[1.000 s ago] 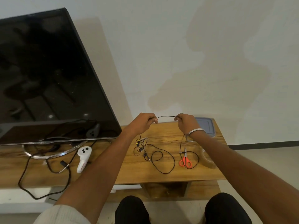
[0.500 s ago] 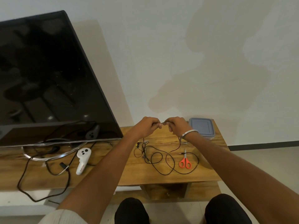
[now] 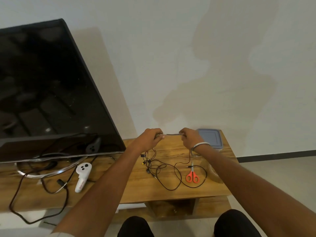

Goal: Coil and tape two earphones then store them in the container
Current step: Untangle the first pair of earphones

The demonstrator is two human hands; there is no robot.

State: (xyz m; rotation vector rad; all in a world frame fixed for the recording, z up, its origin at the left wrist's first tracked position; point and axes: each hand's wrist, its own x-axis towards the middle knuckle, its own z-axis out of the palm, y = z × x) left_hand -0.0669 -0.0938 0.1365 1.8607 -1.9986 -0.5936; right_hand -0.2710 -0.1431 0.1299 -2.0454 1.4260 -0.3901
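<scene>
1. Both hands are raised at frame centre. The left hand (image 3: pixel 152 136) and right hand (image 3: pixel 189 136) each pinch the cable (image 3: pixel 172 134), a short span taut between them, probably to straighten a length before coiling.
2. The rest of the earphones (image 3: pixel 160 168) hang down and lie loose on the table (image 3: pixel 171 192) below.
3. Scissors (image 3: pixel 192 176) lie lower right, handy for cutting tape.
4. The container (image 3: pixel 209 138), lid on, sits just behind the right hand.

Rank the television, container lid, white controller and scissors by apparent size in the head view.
1. Television
2. Container lid, farther off, so unsure against the next
3. White controller
4. Scissors
</scene>
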